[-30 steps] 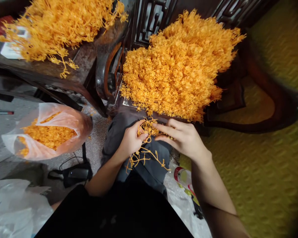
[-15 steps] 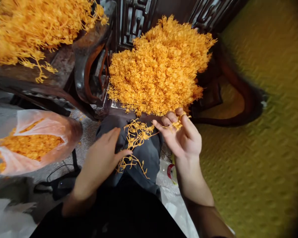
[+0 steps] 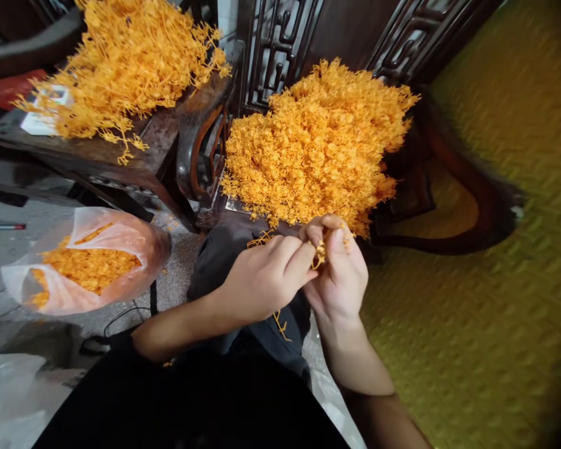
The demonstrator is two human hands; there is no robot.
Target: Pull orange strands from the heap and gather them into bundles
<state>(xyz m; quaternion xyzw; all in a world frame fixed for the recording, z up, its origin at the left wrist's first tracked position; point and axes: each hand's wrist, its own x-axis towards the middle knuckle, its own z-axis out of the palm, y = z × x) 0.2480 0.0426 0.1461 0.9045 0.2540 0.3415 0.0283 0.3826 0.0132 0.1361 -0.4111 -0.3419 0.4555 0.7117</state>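
My right hand (image 3: pixel 340 274) is closed around a small orange sprig (image 3: pixel 320 253) that looks like moulded plastic. Pressed against it, my left hand (image 3: pixel 266 274) pinches at the same sprig with thumb and fingers. Part of the piece is hidden by the fingers. Under my left hand, thin orange stems (image 3: pixel 282 325) lie on my dark trousers, mostly covered. Just beyond both hands rises a big heap of orange sprigs (image 3: pixel 313 149) on a dark wooden chair.
A second orange heap (image 3: pixel 135 62) sits on a wooden side table (image 3: pixel 161 140) at the upper left, beside a white box (image 3: pixel 42 121). On the floor at left stands a plastic bag (image 3: pixel 156 249) of small orange pieces. The chair's curved armrest (image 3: pixel 490 218) is at right.
My left hand has moved right, from the stems over my lap to my right hand, and its fingers have closed. The view has shifted left, showing more of the side table.
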